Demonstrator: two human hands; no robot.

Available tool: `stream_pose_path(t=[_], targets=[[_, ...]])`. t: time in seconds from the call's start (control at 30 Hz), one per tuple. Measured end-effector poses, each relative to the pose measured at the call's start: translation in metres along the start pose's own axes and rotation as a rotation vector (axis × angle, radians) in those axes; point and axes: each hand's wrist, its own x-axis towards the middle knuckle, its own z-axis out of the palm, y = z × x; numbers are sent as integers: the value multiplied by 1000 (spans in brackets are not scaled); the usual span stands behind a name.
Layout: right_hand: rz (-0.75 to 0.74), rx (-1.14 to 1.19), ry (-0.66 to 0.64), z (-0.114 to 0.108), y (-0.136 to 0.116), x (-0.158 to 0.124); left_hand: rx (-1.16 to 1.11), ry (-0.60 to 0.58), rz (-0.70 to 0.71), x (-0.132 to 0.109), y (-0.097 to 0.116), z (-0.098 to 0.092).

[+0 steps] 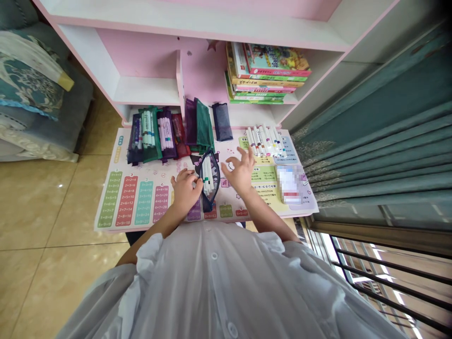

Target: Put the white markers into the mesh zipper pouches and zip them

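A dark blue zip pencil pouch [208,205] lies gaping on the desk in front of me. Several white markers [208,172] rest inside it. At its left edge, my left hand [187,188] pinches the rim between thumb and fingers. My right hand [242,172] hovers just right of the pouch, fingers spread and holding nothing. Beyond that hand, a row of loose white markers [264,140] lies at the desk's back right.
Filled mesh pouches [150,134] lie at the back left, beside flat green pouches [205,127] and a dark blue pouch [222,122]. Stacked books [268,70] fill a shelf. A phone-like, blurred object [289,184] lies at the right, near the curtain [367,117].
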Motion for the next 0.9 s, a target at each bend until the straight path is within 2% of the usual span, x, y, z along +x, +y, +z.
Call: stream_pose_path(t=[0.07,0.17,0.33,0.67,0.9], targets=[[85,-86,38,4,25,21,4,-10,-2,0,0,0],[211,-177,24,10,60,47,0,-11,-5,0,1,-1],[376,-238,-119,15,93,69,-27,-10,-14,-1,1,-2],[397,-273,-193,27,104,77,-17,-6,-10,-1,-1,0],[423,-263,-243,20,102,80,-22,-13,-18,-2,1,-2]])
